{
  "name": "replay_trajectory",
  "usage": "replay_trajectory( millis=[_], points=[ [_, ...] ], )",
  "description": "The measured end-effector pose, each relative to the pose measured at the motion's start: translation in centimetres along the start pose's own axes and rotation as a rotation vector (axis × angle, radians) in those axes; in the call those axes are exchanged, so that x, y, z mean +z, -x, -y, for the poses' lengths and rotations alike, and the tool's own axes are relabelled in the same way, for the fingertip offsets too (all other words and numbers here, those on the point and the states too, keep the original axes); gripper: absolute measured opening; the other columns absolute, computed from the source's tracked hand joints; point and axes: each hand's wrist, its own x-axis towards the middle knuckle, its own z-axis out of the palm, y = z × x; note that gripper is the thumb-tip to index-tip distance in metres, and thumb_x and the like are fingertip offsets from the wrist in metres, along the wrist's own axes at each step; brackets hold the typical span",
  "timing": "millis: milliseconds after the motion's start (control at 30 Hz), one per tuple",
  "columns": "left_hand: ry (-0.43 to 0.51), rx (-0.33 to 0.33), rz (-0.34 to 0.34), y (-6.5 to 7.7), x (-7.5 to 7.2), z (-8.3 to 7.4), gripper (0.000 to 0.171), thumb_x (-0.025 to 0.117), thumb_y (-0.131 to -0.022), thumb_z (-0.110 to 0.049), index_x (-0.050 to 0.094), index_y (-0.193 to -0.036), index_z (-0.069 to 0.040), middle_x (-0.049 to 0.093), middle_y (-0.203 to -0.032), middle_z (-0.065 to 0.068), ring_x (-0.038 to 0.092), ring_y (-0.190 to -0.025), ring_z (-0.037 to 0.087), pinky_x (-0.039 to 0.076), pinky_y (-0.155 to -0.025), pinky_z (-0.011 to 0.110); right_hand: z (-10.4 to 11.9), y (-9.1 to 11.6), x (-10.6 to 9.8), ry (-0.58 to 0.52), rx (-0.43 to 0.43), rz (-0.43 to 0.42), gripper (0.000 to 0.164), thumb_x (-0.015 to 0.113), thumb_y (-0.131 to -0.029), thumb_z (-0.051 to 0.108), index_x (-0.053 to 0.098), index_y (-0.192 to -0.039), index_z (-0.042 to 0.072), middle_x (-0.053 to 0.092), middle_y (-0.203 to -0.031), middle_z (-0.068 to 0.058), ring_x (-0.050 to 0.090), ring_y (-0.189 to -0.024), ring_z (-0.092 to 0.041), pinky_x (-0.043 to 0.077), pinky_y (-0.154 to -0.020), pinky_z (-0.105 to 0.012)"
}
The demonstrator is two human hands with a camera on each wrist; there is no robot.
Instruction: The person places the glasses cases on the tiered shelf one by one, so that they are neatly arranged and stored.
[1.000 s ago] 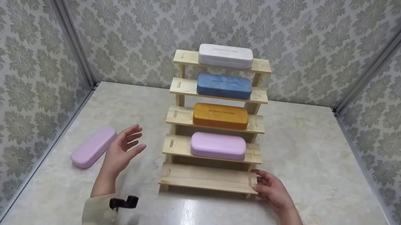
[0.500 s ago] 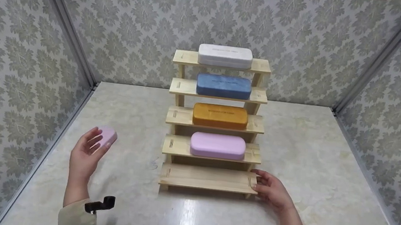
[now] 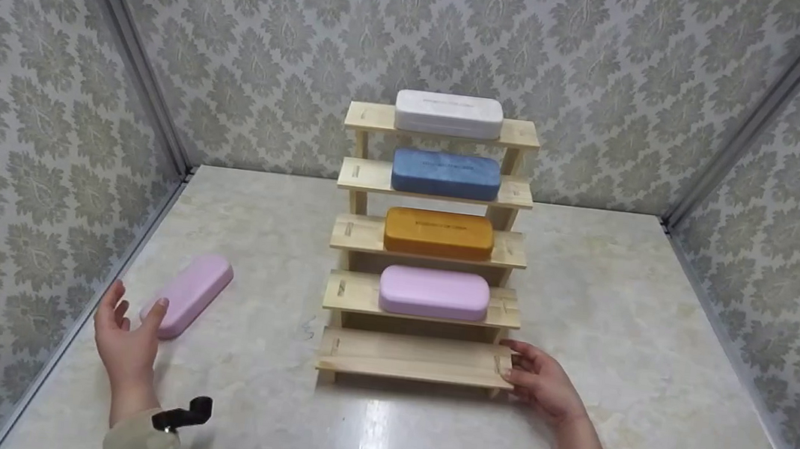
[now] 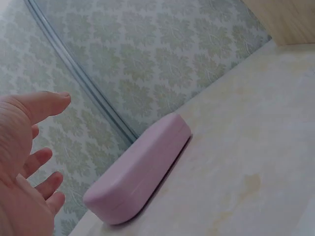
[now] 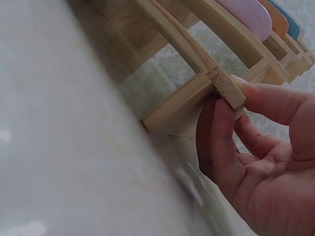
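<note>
A loose pink glasses case (image 3: 195, 290) lies slantwise on the table at the left. My left hand (image 3: 128, 352) is at its near end, fingers spread and thumb overlapping that end in the head view. In the left wrist view, a gap shows between the hand (image 4: 27, 162) and the case (image 4: 140, 169). My right hand (image 3: 548, 388) pinches the right end of the lowest shelf of a wooden stepped rack (image 3: 414, 362), thumb above and fingers below, as the right wrist view shows. That bottom shelf is bare.
Higher shelves carry one case each: pink (image 3: 434, 293), orange (image 3: 439, 234), blue (image 3: 445, 175) and white (image 3: 448, 115) at the top. Patterned walls (image 3: 271, 29) enclose the marbled table (image 3: 633, 296) at the back and both sides.
My left hand has moved left, passing over the loose pink case to its near left end. My right hand keeps its pinch on the rack, and the cases stay put.
</note>
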Motion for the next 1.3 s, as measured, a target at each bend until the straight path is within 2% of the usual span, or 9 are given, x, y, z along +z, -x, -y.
replay_trajectory(
  millis=[133, 267, 467, 633, 733, 867, 1000, 1100, 1300],
  points=[
    [-0.008, -0.049, 0.004, -0.2, -0.2, 0.8, 0.078, 0.073, -0.094, -0.017, 0.034, -0.161, -0.020, 0.030, -0.168, 0.005, 0.026, -0.156, 0.024, 0.016, -0.131, 0.031, 0.0, 0.0, 0.0, -0.004, 0.002, -0.002, 0.072, 0.066, -0.097, 0.006, 0.027, -0.155, -0.011, 0.063, -0.121, -0.003, 0.069, -0.096, -0.011, 0.060, -0.076, -0.025],
    [-0.052, -0.095, 0.037, -0.2, -0.1, 1.4, 0.084, 0.073, -0.094, -0.020, 0.027, -0.164, -0.024, 0.024, -0.171, 0.004, 0.023, -0.158, 0.025, 0.016, -0.131, 0.035, -0.1, -0.1, 0.0, -0.001, 0.000, -0.006, 0.072, 0.066, -0.097, 0.006, 0.027, -0.155, -0.011, 0.064, -0.122, -0.004, 0.069, -0.096, -0.010, 0.060, -0.077, -0.025],
    [-0.096, -0.146, 0.122, -0.3, 0.0, 2.1, 0.097, 0.074, -0.093, -0.015, 0.012, -0.167, -0.026, 0.014, -0.173, 0.010, 0.020, -0.159, 0.031, 0.026, -0.129, 0.047, -0.2, -0.1, -0.1, 0.001, 0.005, -0.009, 0.073, 0.066, -0.097, 0.006, 0.027, -0.155, -0.011, 0.063, -0.123, -0.005, 0.069, -0.096, -0.011, 0.060, -0.077, -0.025],
    [-0.154, -0.136, 0.162, -0.5, 0.2, 2.7, 0.101, 0.073, -0.093, -0.012, 0.005, -0.167, -0.023, 0.016, -0.172, 0.014, 0.023, -0.157, 0.032, 0.023, -0.130, 0.046, -0.2, -0.1, 0.0, -0.008, 0.001, -0.010, 0.073, 0.067, -0.096, 0.006, 0.027, -0.155, -0.011, 0.062, -0.125, -0.007, 0.069, -0.097, -0.011, 0.061, -0.078, -0.025],
    [-0.196, -0.108, 0.171, -0.6, 0.2, 3.1, 0.100, 0.073, -0.093, -0.014, 0.005, -0.167, -0.019, 0.019, -0.171, 0.017, 0.025, -0.157, 0.034, 0.021, -0.130, 0.046, -0.2, 0.0, 0.0, -0.018, -0.002, -0.005, 0.073, 0.067, -0.096, 0.006, 0.026, -0.155, -0.011, 0.062, -0.127, -0.008, 0.069, -0.098, -0.011, 0.061, -0.078, -0.025],
    [-0.294, -0.030, 0.153, -0.9, 0.1, 3.6, 0.099, 0.075, -0.091, -0.011, 0.011, -0.166, -0.010, 0.028, -0.165, 0.027, 0.029, -0.153, 0.043, 0.022, -0.129, 0.052, -0.2, 0.0, -0.1, -0.018, 0.002, 0.000, 0.074, 0.067, -0.097, 0.006, 0.026, -0.156, -0.011, 0.062, -0.127, -0.008, 0.069, -0.098, -0.011, 0.061, -0.079, -0.025],
    [-0.367, -0.016, 0.142, -1.0, 0.1, 3.8, 0.100, 0.076, -0.087, -0.009, 0.014, -0.165, -0.009, 0.029, -0.164, 0.030, 0.023, -0.152, 0.049, 0.021, -0.127, 0.060, -0.3, -0.1, -0.2, 0.000, 0.003, -0.006, 0.074, 0.067, -0.096, 0.007, 0.027, -0.156, -0.010, 0.063, -0.124, -0.005, 0.069, -0.098, -0.011, 0.060, -0.079, -0.025],
    [-0.384, -0.040, 0.143, -1.0, 0.2, 3.9, 0.102, 0.076, -0.087, -0.011, 0.012, -0.166, -0.011, 0.026, -0.165, 0.028, 0.019, -0.153, 0.048, 0.020, -0.126, 0.062, -0.4, -0.1, -0.2, 0.001, 0.003, -0.004, 0.074, 0.068, -0.096, 0.007, 0.028, -0.156, -0.009, 0.064, -0.123, -0.003, 0.069, -0.098, -0.011, 0.061, -0.078, -0.025],
    [-0.348, -0.026, 0.129, -0.6, 0.3, 4.0, 0.099, 0.076, -0.089, -0.011, 0.014, -0.166, -0.012, 0.025, -0.167, 0.025, 0.024, -0.154, 0.044, 0.021, -0.128, 0.056, -0.5, -0.1, -0.2, -0.005, 0.003, 0.006, 0.073, 0.067, -0.096, 0.006, 0.028, -0.155, -0.010, 0.065, -0.123, -0.003, 0.070, -0.097, -0.012, 0.061, -0.078, -0.025]
  ],
)
